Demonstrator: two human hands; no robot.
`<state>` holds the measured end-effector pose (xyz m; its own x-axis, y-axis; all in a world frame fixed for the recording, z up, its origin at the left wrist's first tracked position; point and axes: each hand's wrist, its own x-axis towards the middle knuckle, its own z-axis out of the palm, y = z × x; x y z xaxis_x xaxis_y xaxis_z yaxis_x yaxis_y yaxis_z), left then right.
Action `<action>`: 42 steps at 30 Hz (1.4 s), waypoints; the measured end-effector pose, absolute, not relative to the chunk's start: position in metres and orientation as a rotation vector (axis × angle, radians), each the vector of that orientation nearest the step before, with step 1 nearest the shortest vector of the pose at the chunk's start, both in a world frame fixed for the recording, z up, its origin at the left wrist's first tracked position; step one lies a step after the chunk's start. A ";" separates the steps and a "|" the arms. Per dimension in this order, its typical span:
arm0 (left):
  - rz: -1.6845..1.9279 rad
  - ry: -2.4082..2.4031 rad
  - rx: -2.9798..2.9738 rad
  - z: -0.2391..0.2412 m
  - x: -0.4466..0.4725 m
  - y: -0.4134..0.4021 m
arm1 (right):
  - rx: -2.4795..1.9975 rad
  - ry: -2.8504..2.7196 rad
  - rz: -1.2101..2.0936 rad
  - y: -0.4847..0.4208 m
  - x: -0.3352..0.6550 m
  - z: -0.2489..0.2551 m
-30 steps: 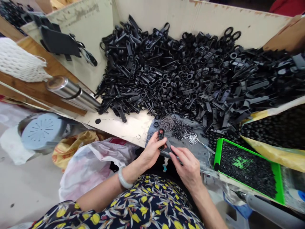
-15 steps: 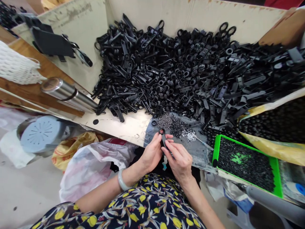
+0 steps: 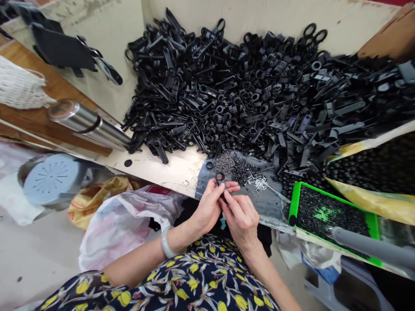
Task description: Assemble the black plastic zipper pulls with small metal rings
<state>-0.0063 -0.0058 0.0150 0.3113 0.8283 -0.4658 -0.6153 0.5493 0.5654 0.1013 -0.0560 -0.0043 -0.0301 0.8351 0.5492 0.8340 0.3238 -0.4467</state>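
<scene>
My left hand (image 3: 207, 207) pinches a small black plastic part (image 3: 220, 178) with a ring end, held upright at the near edge of the bench. My right hand (image 3: 240, 216) is closed against the lower end of the same part, fingertips touching it. Just beyond the hands lies a little heap of small metal pins and black bits (image 3: 241, 172). Behind that spreads a big pile of black plastic levers and rings (image 3: 246, 99).
A green tray (image 3: 293, 203) of tiny black pieces sits to the right, with a grey handle (image 3: 366, 246) over it. A steel cylinder (image 3: 87, 123) lies at left on a wooden ledge. A white plastic bag (image 3: 123, 224) and a grey round lid (image 3: 48, 179) are below left.
My right hand moved left from the bench surface to meet the left hand and now touches the black part. The view tilted slightly.
</scene>
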 end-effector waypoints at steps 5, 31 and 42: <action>0.954 0.851 0.345 0.014 -0.009 -0.004 | -1.490 -1.837 0.159 -0.060 0.104 -0.002; 0.602 0.768 2.270 -0.032 -0.101 0.041 | -1.483 -2.121 0.530 -0.041 0.152 -0.026; 0.761 1.039 2.310 -0.016 -0.057 0.046 | -1.648 -2.029 0.491 -0.051 0.157 -0.022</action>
<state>-0.0568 0.0460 -0.0162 0.5548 0.7817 0.2849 0.5076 -0.5893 0.6285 0.1575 -0.0510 -0.0216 -0.1619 0.9772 0.1376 0.8059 0.2113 -0.5530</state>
